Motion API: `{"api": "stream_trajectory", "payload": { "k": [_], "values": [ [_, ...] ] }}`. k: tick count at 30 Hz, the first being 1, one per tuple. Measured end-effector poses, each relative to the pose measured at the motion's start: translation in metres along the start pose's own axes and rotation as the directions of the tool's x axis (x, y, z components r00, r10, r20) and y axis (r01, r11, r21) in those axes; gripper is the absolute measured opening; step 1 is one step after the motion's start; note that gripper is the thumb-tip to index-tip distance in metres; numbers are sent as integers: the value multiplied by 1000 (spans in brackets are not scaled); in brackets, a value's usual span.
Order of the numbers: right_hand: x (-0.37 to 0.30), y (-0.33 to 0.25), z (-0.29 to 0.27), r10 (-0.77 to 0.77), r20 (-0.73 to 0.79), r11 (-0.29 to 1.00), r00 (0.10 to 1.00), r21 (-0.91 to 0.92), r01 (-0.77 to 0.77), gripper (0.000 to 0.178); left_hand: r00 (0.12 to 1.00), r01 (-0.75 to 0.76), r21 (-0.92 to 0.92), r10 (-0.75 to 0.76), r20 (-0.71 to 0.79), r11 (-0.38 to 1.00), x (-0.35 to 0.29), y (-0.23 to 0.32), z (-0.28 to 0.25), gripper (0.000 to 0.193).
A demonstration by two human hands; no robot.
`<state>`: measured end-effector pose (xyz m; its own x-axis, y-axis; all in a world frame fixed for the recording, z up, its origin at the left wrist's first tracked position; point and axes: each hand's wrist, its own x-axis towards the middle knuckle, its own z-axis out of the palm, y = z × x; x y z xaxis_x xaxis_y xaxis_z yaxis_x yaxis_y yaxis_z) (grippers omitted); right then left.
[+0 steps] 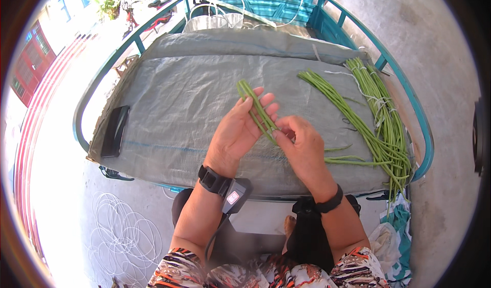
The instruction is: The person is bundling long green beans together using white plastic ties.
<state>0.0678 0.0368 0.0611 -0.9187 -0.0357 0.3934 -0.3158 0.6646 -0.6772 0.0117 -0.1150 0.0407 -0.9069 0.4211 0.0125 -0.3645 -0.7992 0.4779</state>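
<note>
A few green long beans (pixel 258 109) lie across the palm of my left hand (pixel 232 129), pinned under its thumb, with the fingers partly curled. My right hand (pixel 303 142) pinches the same beans lower down, between thumb and bent fingers; their lower stretch passes behind it. To the right, a loose bunch of long beans (pixel 345 111) slants over the grey sheet (pixel 189 94). Beside that, bundles of long beans (pixel 381 106) are bound with white string, their tails hanging over the near right corner.
The sheet covers the bed of a teal cart with side rails (pixel 404 86). A black phone (pixel 115 131) lies at the left edge, a white basket (pixel 212 22) behind the sheet. Tangled white string (pixel 123 237) is on the floor at left, a sack (pixel 396 237) at lower right.
</note>
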Motion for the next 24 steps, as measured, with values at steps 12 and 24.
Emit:
{"api": "stream_trajectory", "payload": {
  "k": [12,24],
  "values": [
    [-3,-7,0,105,272,982,956,-182,-56,24,999,-5,-134,0,-37,991,3,-1,-13,21],
    [8,3,-71,318,207,875,925,-441,-202,35,932,-66,-136,12,-363,989,6,5,-29,18]
  ]
}}
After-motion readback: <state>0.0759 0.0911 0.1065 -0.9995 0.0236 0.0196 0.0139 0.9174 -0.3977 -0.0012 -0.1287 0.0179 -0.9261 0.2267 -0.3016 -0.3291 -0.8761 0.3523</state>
